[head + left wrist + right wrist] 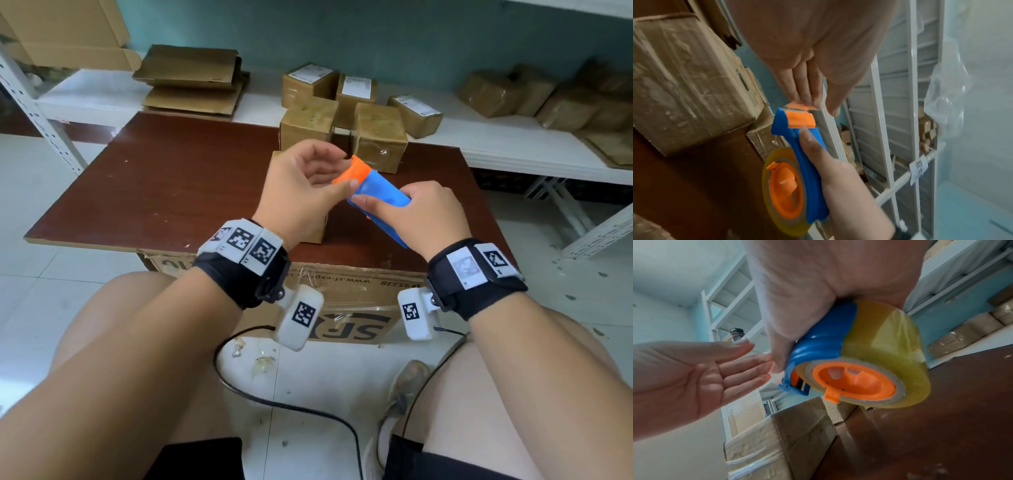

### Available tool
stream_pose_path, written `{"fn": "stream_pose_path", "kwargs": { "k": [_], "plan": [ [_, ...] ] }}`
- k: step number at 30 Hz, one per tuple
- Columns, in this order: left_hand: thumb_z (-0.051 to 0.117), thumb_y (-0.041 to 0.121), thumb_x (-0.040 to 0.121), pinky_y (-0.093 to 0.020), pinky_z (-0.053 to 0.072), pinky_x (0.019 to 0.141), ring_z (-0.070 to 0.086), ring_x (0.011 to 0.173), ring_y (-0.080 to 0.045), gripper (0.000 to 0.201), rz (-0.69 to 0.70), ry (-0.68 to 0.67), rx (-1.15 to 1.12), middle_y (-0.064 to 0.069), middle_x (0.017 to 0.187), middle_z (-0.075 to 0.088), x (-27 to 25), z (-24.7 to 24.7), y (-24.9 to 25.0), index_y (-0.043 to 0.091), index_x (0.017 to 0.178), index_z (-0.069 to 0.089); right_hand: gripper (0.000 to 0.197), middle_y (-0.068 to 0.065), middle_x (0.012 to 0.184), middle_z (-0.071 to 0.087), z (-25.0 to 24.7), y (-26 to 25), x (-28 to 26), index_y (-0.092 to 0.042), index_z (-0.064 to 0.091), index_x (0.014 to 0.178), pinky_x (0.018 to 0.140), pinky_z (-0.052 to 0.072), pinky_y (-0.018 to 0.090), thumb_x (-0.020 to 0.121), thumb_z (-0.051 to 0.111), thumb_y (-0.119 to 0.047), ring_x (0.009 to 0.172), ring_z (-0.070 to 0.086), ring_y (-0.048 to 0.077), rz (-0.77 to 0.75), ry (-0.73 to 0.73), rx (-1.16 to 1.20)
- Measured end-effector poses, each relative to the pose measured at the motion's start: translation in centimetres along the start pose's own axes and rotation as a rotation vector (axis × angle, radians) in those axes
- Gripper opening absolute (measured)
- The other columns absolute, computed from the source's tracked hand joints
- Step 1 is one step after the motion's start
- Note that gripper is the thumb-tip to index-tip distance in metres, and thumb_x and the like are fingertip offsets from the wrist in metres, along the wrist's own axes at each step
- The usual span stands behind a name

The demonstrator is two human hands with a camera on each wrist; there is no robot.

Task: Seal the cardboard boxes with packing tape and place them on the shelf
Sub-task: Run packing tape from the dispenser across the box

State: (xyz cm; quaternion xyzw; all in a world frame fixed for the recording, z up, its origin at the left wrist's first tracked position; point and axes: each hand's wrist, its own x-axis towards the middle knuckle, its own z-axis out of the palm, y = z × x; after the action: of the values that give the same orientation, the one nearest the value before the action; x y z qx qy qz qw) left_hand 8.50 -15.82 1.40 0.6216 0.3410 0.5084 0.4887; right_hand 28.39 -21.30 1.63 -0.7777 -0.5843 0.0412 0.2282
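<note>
My right hand (411,209) grips a blue and orange tape dispenser (380,192) above the brown table (154,192). The dispenser carries a yellowish roll of clear tape (890,345) on an orange hub. My left hand (342,174) is spread with straight fingers (803,91) touching the orange cutter end (800,121), thumb apart. A tape-wrapped cardboard box (317,229) stands on the table just under my left hand, mostly hidden by it. The box (781,434) also shows below the dispenser in the right wrist view.
Two more wrapped boxes (308,123) (380,137) stand at the table's far edge. A white shelf (513,144) behind holds several labelled boxes and flattened cardboard (191,78). A large printed carton (352,298) supports the table. A black cable (291,407) lies on the floor.
</note>
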Motion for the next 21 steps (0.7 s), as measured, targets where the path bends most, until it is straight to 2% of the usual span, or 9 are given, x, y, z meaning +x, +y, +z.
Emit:
{"fn": "stream_pose_path", "kwargs": {
  "k": [2, 4, 6, 10, 12, 15, 18, 21],
  "plan": [
    [0.087, 0.000, 0.081, -0.035, 0.062, 0.097, 0.077, 0.104, -0.013, 0.035, 0.050, -0.038, 0.093, -0.005, 0.109, 0.079, 0.0, 1.0, -0.2, 0.016, 0.106, 0.069, 0.089, 0.004, 0.054, 0.034, 0.0, -0.1, 0.5, -0.015, 0.034, 0.058, 0.050, 0.022, 0.034, 0.070, 0.054, -0.101, 0.049, 0.034, 0.024, 0.036, 0.004, 0.010],
    [0.086, 0.000, 0.082, -0.025, 0.060, 0.094, 0.076, 0.102, -0.007, 0.033, 0.090, -0.037, 0.136, 0.001, 0.108, 0.078, 0.0, 1.9, -0.2, 0.015, 0.107, 0.071, 0.087, 0.003, 0.054, 0.035, 0.0, -0.2, 0.9, -0.015, 0.034, 0.058, 0.051, 0.022, 0.033, 0.072, 0.056, -0.098, 0.049, 0.036, 0.024, 0.076, 0.017, 0.022],
    [0.085, 0.000, 0.082, -0.021, 0.059, 0.090, 0.076, 0.099, -0.007, 0.029, 0.091, -0.004, 0.140, 0.004, 0.104, 0.078, 0.3, 2.7, -0.4, 0.016, 0.103, 0.073, 0.084, 0.002, 0.055, 0.037, 0.0, -0.2, 1.3, -0.015, 0.036, 0.057, 0.051, 0.023, 0.033, 0.074, 0.060, -0.094, 0.050, 0.038, 0.025, 0.111, 0.029, 0.031],
    [0.084, 0.000, 0.082, -0.034, 0.064, 0.088, 0.078, 0.094, -0.015, 0.019, 0.012, 0.119, 0.130, -0.001, 0.097, 0.081, 1.4, 3.4, -1.2, 0.010, 0.096, 0.076, 0.084, 0.002, 0.057, 0.043, 0.5, -0.6, 1.9, -0.015, 0.042, 0.060, 0.050, 0.026, 0.033, 0.074, 0.056, -0.097, 0.050, 0.043, 0.024, 0.134, 0.034, 0.040],
    [0.085, 0.003, 0.081, -0.032, 0.064, 0.082, 0.079, 0.086, -0.015, 0.015, -0.033, 0.184, 0.149, -0.001, 0.089, 0.081, 1.9, 3.3, -1.3, 0.013, 0.088, 0.075, 0.085, 0.001, 0.057, 0.043, 0.9, -0.9, 2.1, -0.015, 0.044, 0.060, 0.050, 0.026, 0.033, 0.072, 0.055, -0.099, 0.050, 0.044, 0.024, 0.132, 0.023, 0.039],
    [0.086, 0.010, 0.083, -0.031, 0.062, 0.072, 0.077, 0.074, -0.017, 0.024, -0.072, 0.265, 0.168, -0.002, 0.077, 0.080, 2.9, 3.2, -1.4, 0.022, 0.074, 0.068, 0.086, 0.001, 0.056, 0.043, 1.3, -0.9, 2.6, -0.016, 0.046, 0.061, 0.050, 0.028, 0.034, 0.068, 0.055, -0.101, 0.049, 0.042, 0.022, 0.127, 0.016, 0.032],
    [0.084, 0.010, 0.084, -0.036, 0.065, 0.073, 0.078, 0.074, -0.021, 0.030, -0.079, 0.285, 0.171, -0.002, 0.076, 0.080, 3.6, 3.5, -1.4, 0.024, 0.070, 0.061, 0.087, 0.001, 0.056, 0.039, 1.2, -0.8, 3.0, -0.016, 0.042, 0.060, 0.049, 0.025, 0.034, 0.067, 0.056, -0.102, 0.048, 0.038, 0.021, 0.140, 0.023, 0.034],
    [0.080, 0.000, 0.083, -0.041, 0.066, 0.075, 0.080, 0.079, -0.018, 0.037, -0.055, 0.267, 0.082, -0.003, 0.080, 0.081, 4.0, 3.8, -1.6, 0.021, 0.070, 0.053, 0.088, 0.001, 0.056, 0.034, 0.9, -0.4, 3.4, -0.017, 0.039, 0.060, 0.050, 0.024, 0.036, 0.065, 0.056, -0.103, 0.049, 0.035, 0.021, 0.157, 0.016, 0.058]
  ]
}}
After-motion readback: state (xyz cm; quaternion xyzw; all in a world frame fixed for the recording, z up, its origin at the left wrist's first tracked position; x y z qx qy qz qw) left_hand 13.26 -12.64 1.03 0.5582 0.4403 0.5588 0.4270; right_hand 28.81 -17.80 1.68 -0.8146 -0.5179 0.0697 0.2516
